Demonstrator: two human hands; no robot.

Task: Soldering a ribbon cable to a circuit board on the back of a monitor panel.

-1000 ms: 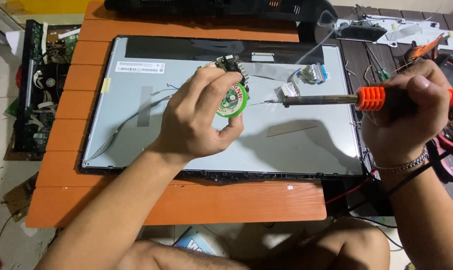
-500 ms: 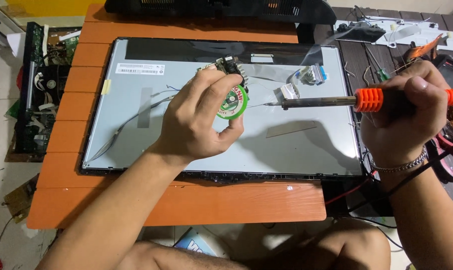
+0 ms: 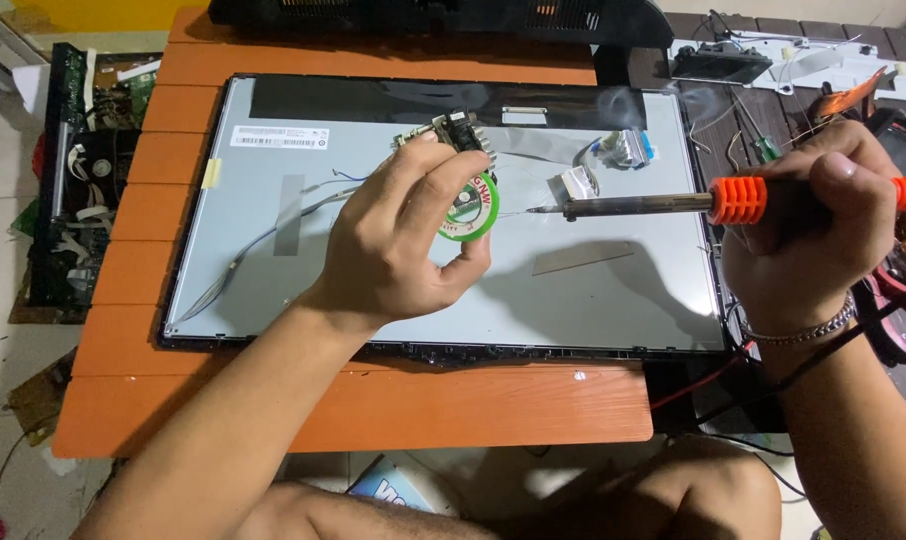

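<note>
My left hand (image 3: 403, 240) holds a small green round spool (image 3: 473, 208) above the middle of a grey display panel (image 3: 273, 280); a small circuit board (image 3: 453, 130) sticks up just behind my fingers. My right hand (image 3: 808, 235) grips a soldering iron (image 3: 673, 205) by its orange handle. The iron's metal tip points left and nearly touches a thin strand coming off the spool. A wisp of smoke rises above the tip.
The panel lies back-up on an orange wooden table (image 3: 373, 410). Flat ribbon cables (image 3: 623, 150) and thin wires (image 3: 263, 240) lie on it. Opened electronics (image 3: 73, 180) sit at the left, a dark frame (image 3: 423, 15) at the back, tools and parts (image 3: 803, 60) at the right.
The soldering iron's tip has stayed close to the spool with only small shifts. My left hand has kept its hold with little movement.
</note>
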